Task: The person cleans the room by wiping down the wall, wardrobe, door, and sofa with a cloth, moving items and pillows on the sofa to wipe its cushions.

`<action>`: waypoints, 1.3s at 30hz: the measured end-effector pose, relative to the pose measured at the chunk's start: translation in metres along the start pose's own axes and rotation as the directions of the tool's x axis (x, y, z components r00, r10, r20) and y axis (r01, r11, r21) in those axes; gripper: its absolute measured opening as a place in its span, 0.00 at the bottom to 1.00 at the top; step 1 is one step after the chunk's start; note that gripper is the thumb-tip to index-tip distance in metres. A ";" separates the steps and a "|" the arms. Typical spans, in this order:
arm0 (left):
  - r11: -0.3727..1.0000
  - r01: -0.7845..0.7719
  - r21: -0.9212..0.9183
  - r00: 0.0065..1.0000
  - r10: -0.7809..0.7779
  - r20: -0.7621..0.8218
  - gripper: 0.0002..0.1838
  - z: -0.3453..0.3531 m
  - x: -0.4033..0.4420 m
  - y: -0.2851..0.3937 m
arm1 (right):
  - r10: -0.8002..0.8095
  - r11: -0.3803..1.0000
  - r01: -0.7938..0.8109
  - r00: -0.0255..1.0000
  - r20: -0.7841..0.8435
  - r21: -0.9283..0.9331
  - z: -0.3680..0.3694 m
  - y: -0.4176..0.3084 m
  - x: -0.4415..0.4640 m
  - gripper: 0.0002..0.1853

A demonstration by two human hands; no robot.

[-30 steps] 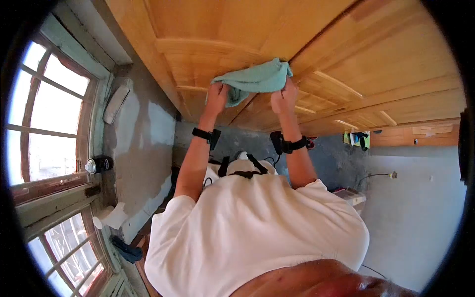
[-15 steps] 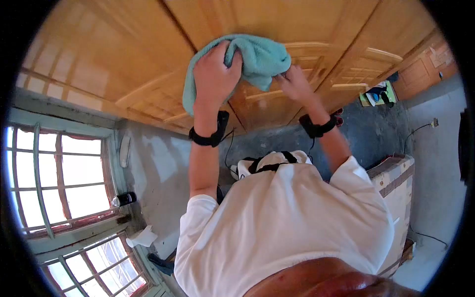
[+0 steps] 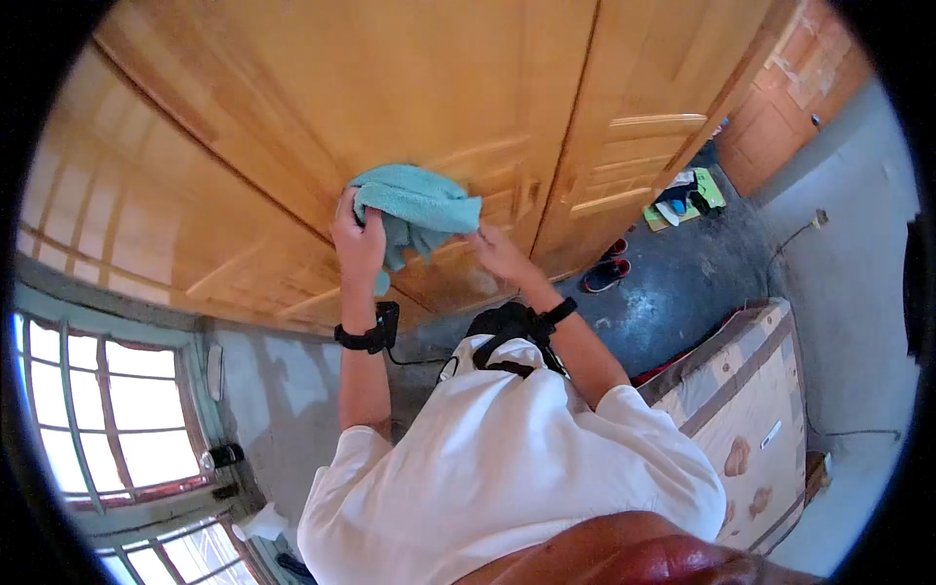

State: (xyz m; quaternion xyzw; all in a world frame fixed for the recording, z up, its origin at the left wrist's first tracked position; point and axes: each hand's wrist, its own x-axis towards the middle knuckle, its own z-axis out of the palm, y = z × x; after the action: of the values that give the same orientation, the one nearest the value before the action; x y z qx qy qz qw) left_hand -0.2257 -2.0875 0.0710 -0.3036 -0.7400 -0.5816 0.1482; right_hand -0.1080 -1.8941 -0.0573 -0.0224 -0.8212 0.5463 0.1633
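A teal cloth (image 3: pixel 414 198) is bunched between my two hands in front of a glossy wooden cabinet (image 3: pixel 409 88). My left hand (image 3: pixel 359 239) is closed on the cloth's left end, thumb over its edge. At the cloth's right corner, my right hand (image 3: pixel 499 255) pinches the fabric. The cloth's lower folds hang down between the hands, close to the door panels. Both wrists wear black straps with a small device.
A patterned mattress (image 3: pixel 751 439) stands at the lower right. Dark shoes (image 3: pixel 605 275) and a green mat (image 3: pixel 697 200) with items lie on the floor. Barred windows (image 3: pixel 117 400) and a spray can (image 3: pixel 222 456) are at left. An orange door (image 3: pixel 780 127) is upper right.
The view has swung toward the right, showing more floor and mattress. The cloth, stretched between both hands a second ago, is now bunched, and both hands still grip it.
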 end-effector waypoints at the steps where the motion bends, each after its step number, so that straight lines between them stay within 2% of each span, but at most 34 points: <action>1: 0.993 0.061 -0.102 0.996 -0.054 0.071 0.13 0.003 0.002 0.019 | 0.012 0.982 0.007 0.995 -0.098 0.191 -0.017 -0.016 -0.004 0.18; 2: 0.991 0.061 -0.117 0.995 -0.052 0.080 0.13 0.012 0.004 0.026 | 0.018 0.984 0.002 0.994 -0.110 0.179 -0.035 -0.028 -0.006 0.18; 4: 0.958 0.097 -0.268 0.987 -0.057 0.152 0.16 0.037 0.009 0.039 | 0.170 0.907 -0.062 0.958 -0.230 0.416 -0.075 -0.041 -0.005 0.18; 5: 0.953 0.100 -0.286 0.985 -0.054 0.165 0.16 0.052 0.013 0.051 | 0.178 0.912 -0.067 0.953 -0.246 0.404 -0.095 -0.034 -0.003 0.18; 7: 0.937 0.195 -0.291 0.934 -0.087 0.347 0.19 0.081 0.019 0.082 | -0.004 0.984 0.089 0.877 -0.481 0.154 -0.134 -0.023 -0.004 0.20; 8: 0.934 0.193 -0.302 0.931 -0.077 0.357 0.19 0.095 0.020 0.094 | -0.005 0.986 0.087 0.870 -0.493 0.143 -0.148 -0.029 -0.008 0.20; 10: 0.962 0.226 -0.151 0.859 -0.123 0.497 0.22 0.117 0.027 0.112 | 0.071 0.969 0.076 0.825 -0.561 0.234 -0.171 -0.040 -0.010 0.18; 11: 0.930 0.308 -0.200 0.833 -0.163 0.528 0.23 0.124 0.027 0.115 | 0.062 0.969 0.090 0.815 -0.576 0.232 -0.179 -0.030 -0.013 0.18; 13: 0.939 0.270 -0.213 0.845 -0.125 0.519 0.24 0.137 0.023 0.092 | 0.097 0.994 -0.112 0.843 -0.529 0.005 -0.190 -0.001 -0.027 0.22; 15: 0.942 0.243 -0.233 0.851 -0.092 0.517 0.25 0.139 0.024 0.082 | 0.061 0.998 -0.032 0.834 -0.548 0.063 -0.174 0.002 -0.039 0.22; 17: 0.729 0.580 -0.363 0.725 -0.259 0.638 0.29 0.146 0.029 0.084 | 0.230 0.948 -0.270 0.948 -0.220 -0.170 -0.177 -0.015 -0.057 0.21; 18: 0.728 0.580 -0.365 0.725 -0.258 0.638 0.29 0.150 0.032 0.086 | 0.230 0.948 -0.270 0.948 -0.220 -0.172 -0.178 -0.018 -0.055 0.21; 19: 0.734 0.584 -0.347 0.700 -0.238 0.674 0.29 0.159 0.034 0.088 | 0.051 0.975 -0.073 0.993 -0.107 -0.211 -0.180 -0.018 -0.053 0.21; 20: 0.738 0.592 -0.323 0.665 -0.221 0.713 0.29 0.169 0.037 0.089 | -0.124 0.968 0.122 0.992 0.006 -0.218 -0.183 -0.018 -0.053 0.20; 21: 0.738 0.591 -0.326 0.667 -0.219 0.712 0.29 0.179 0.043 0.093 | -0.124 0.967 0.123 0.992 0.007 -0.221 -0.190 -0.021 -0.050 0.20; 23: 0.725 0.607 -0.325 0.606 -0.159 0.779 0.28 0.218 0.041 0.106 | -0.306 0.919 0.248 0.939 -0.158 -0.306 -0.216 -0.033 -0.051 0.21; 24: 0.724 0.608 -0.326 0.607 -0.159 0.779 0.28 0.231 0.041 0.115 | -0.306 0.919 0.248 0.939 -0.157 -0.306 -0.228 -0.037 -0.046 0.21; 26: 0.662 0.614 -0.430 0.642 -0.102 0.760 0.28 0.266 0.033 0.130 | -0.108 0.992 0.075 0.916 -0.386 -0.099 -0.268 -0.041 -0.048 0.22; 28: 0.636 0.626 -0.452 0.656 -0.117 0.745 0.28 0.286 0.032 0.137 | -0.006 0.998 -0.032 0.777 -0.629 -0.049 -0.294 -0.056 -0.036 0.22; 29: 0.524 0.701 -0.484 0.645 -0.175 0.744 0.29 0.295 0.032 0.145 | 0.008 0.999 0.023 0.685 -0.729 0.033 -0.306 -0.069 -0.023 0.21; 30: 0.406 0.758 -0.510 0.624 -0.223 0.749 0.29 0.294 0.030 0.151 | 0.006 0.999 0.023 0.685 -0.729 0.030 -0.310 -0.084 -0.017 0.21; 31: 0.403 0.753 -0.520 0.632 -0.222 0.743 0.29 0.309 0.032 0.148 | -0.152 0.975 -0.005 0.710 -0.688 -0.221 -0.328 -0.087 -0.007 0.20; 32: 0.419 0.728 -0.543 0.647 -0.157 0.746 0.29 0.321 0.033 0.139 | -0.291 0.891 -0.027 0.732 -0.616 -0.453 -0.342 -0.085 0.001 0.19; 34: 0.440 0.695 -0.568 0.659 -0.076 0.748 0.29 0.331 0.035 0.110 | -0.342 0.889 0.010 0.679 -0.649 -0.457 -0.355 -0.074 0.009 0.20; 36: 0.697 0.607 -0.381 0.556 -0.030 0.831 0.30 0.334 0.024 0.075 | -0.033 0.885 -0.236 0.827 -0.561 -0.401 -0.356 -0.063 0.005 0.20; 37: 0.707 0.622 -0.336 0.487 -0.013 0.873 0.30 0.341 0.022 0.067 | -0.226 0.833 -0.167 0.768 -0.600 -0.528 -0.352 -0.055 0.004 0.19; 38: 0.711 0.647 -0.276 0.403 -0.012 0.915 0.29 0.343 0.010 0.058 | -0.233 0.840 -0.159 0.758 -0.610 -0.519 -0.351 -0.047 0.004 0.19; 39: 0.675 0.684 -0.276 0.309 0.075 0.948 0.30 0.343 0.000 0.040 | -0.154 0.899 -0.139 0.787 -0.597 -0.415 -0.348 -0.043 -0.007 0.17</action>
State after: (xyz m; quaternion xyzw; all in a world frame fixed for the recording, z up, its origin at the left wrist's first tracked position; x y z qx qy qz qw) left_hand -0.1546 -1.7554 0.0058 -0.4390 -0.4855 -0.5448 -0.5242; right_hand 0.0065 -1.6029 0.1021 -0.2322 -0.8236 0.3093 0.4149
